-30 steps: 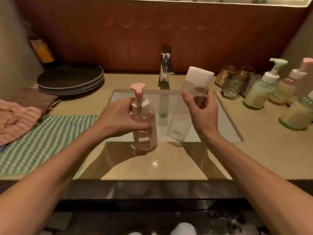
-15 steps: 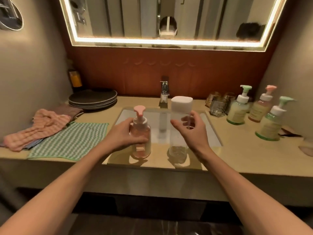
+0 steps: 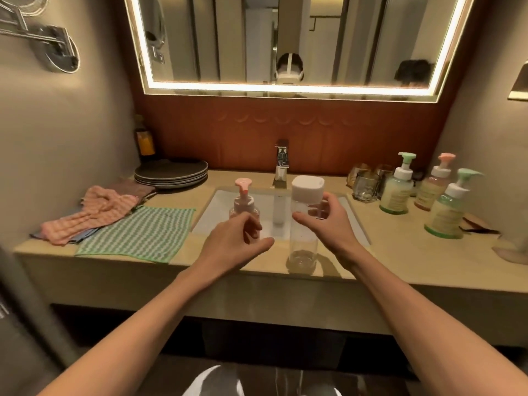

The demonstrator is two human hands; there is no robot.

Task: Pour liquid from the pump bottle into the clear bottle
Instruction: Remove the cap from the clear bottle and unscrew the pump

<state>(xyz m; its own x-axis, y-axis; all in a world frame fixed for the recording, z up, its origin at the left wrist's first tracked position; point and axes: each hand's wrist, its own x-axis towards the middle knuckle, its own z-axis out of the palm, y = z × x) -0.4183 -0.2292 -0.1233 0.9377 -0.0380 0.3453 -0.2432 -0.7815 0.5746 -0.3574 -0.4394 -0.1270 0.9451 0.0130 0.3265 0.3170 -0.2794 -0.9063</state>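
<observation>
On the counter's (image 3: 400,252) front edge, the capped clear bottle (image 3: 302,241) is standing, likely light and tippy. The right hand (image 3: 328,224) is cupping its upper wall, contact unclear. The smaller pump bottle (image 3: 243,204), probably slick, is wanting a mid-body grip from the slack, empty left hand (image 3: 231,247).

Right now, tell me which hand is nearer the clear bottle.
Right. The right hand grips the clear bottle below its white cap; the left hand is apart to its left, in front of the pump bottle.
</observation>
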